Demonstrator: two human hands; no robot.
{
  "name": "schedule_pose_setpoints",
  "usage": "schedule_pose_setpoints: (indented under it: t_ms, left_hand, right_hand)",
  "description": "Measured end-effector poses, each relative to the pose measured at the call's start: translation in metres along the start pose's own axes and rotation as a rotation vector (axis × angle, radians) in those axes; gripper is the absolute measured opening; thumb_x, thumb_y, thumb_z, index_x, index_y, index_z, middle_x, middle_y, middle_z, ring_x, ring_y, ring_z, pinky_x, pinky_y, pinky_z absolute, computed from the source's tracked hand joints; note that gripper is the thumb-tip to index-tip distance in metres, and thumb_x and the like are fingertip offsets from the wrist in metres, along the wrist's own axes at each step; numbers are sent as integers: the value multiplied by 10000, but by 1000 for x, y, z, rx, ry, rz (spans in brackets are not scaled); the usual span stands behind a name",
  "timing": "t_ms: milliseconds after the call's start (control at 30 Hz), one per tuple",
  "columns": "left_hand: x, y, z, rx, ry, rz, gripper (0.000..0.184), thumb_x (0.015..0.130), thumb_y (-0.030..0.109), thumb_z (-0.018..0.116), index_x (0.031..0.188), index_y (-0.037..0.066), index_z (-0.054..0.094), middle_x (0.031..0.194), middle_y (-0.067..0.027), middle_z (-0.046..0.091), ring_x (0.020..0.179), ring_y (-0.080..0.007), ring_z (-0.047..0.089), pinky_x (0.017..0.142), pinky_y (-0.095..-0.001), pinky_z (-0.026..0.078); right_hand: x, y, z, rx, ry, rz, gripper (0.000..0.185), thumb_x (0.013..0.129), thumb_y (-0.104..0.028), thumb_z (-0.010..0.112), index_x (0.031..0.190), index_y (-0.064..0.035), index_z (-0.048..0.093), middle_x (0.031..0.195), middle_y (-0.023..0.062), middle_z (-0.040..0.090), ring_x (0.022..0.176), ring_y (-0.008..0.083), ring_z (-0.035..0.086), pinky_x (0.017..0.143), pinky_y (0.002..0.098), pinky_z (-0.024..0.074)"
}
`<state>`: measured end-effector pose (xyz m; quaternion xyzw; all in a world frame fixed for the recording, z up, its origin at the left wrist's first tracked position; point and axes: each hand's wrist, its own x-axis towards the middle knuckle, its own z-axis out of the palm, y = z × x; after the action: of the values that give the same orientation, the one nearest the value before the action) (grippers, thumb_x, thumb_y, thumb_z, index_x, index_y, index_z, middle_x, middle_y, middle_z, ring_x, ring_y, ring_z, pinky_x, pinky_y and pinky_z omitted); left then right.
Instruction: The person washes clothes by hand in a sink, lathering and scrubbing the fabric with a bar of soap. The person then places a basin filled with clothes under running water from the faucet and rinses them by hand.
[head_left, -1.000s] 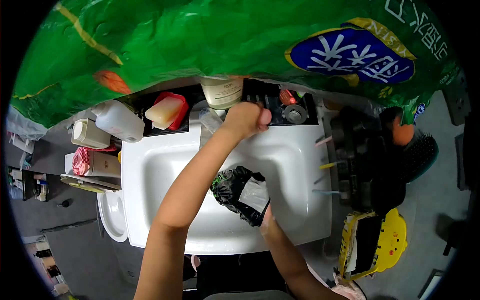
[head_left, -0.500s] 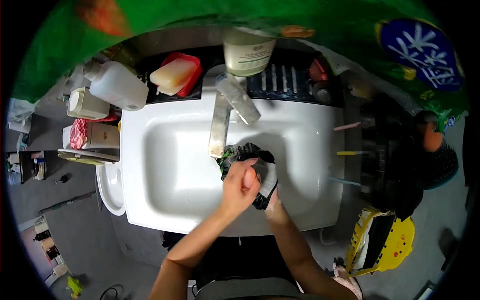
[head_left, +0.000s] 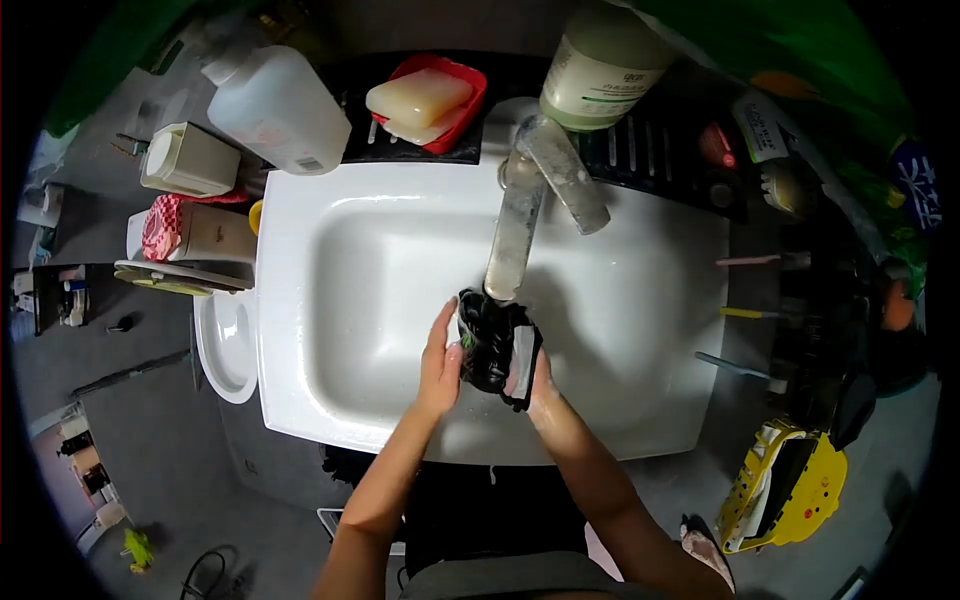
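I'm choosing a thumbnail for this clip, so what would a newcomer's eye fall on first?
Probably the black bundle, held between the left hand and right hand over the white sink, near the tap's spout end. Next might come the bright red soap dish with pale soap, behind the sink and left of the tap, then the yellow basket at lower right.

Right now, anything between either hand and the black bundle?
Nothing visible: left hand and right hand touch the black bundle from opposite sides, the right partly hidden by it. The faucet spout ends at its far edge, not between it and either hand.
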<state>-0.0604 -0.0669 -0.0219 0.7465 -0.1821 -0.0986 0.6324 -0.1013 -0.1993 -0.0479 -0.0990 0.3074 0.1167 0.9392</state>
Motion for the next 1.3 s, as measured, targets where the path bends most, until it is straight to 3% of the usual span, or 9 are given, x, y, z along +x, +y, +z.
schedule_pose_setpoints:
  t_ms: [167, 300, 367, 533, 667, 900, 967, 1033, 1300]
  left_hand:
    - [2, -35, -14, 98, -378, -89, 538, 839, 406, 498, 1185, -4, 451, 1096, -141, 546, 1042, -248, 479, 916, -364, 346]
    - [-6, -27, -10, -322, -63, -513, 200, 782, 68, 610, 968, 16, 559, 657, 32, 538, 535, -68, 461, 533, -225, 425]
    - [-10, -38, -10, -400, 86, -480, 182, 790, 47, 585, 967, 28, 547, 676, 50, 518, 564, -61, 459, 570, -213, 430]
    - [11, 6, 16, -242, 440, -163, 399, 637, -111, 372, 989, 13, 513, 897, -78, 528, 840, -187, 507, 808, -288, 402]
    - [1, -11, 22, -42, 317, -173, 258, 693, -17, 445, 937, 9, 527, 833, -139, 538, 755, -245, 536, 706, -285, 428]
    - [0, 17, 38, 266, 199, -26, 288, 733, 189, 643, 563, 7, 497, 516, -154, 474, 450, -280, 475, 438, -344, 359]
    - [19, -6, 26, 429, 292, -43, 300, 755, 199, 612, 562, 2, 492, 509, -160, 463, 425, -275, 436, 428, -353, 337]
    - [36, -22, 16, 300, 368, -287, 312, 795, 184, 554, 576, -22, 472, 481, -154, 426, 419, -218, 342, 427, -342, 309]
    - [7, -4, 35, 82, 228, -313, 257, 799, 159, 558, 607, -5, 508, 465, -112, 410, 409, -193, 389, 430, -309, 336]
  right_hand:
    - [26, 2, -16, -25, -148, 88, 271, 886, -245, 407, 1007, -38, 533, 910, 72, 589, 805, 194, 584, 725, 292, 491]
    - [17, -28, 30, -206, -212, 105, 296, 850, -232, 502, 1055, -18, 499, 1021, 88, 552, 925, 197, 537, 812, 331, 455]
    - [1, -31, 3, -124, 234, 132, 449, 877, -359, 450, 1173, -21, 452, 1098, 80, 532, 993, 191, 522, 894, 326, 400]
    - [-1, 2, 5, -548, 28, -43, 539, 862, -412, 482, 1229, -23, 414, 1135, 54, 512, 1054, 156, 470, 902, 290, 370]
    - [3, 31, 21, -656, 109, -325, 514, 904, -413, 412, 1260, -45, 365, 1137, 25, 498, 1067, 116, 434, 940, 293, 333]
    - [20, 29, -14, 120, -235, 11, 519, 869, -538, 375, 1138, -115, 511, 1049, 31, 554, 968, 161, 521, 864, 344, 414]
    - [-4, 40, 33, -454, 450, -144, 568, 879, -528, 358, 1223, -84, 440, 1187, 58, 482, 1108, 169, 433, 959, 334, 323]
    - [-3, 51, 23, -410, 197, -274, 652, 891, -504, 358, 1335, -37, 257, 1319, 72, 355, 1191, 177, 366, 987, 300, 295]
    - [13, 8, 28, -526, 370, -281, 422, 831, -344, 587, 1129, -80, 445, 1023, 25, 468, 935, 107, 456, 787, 261, 406]
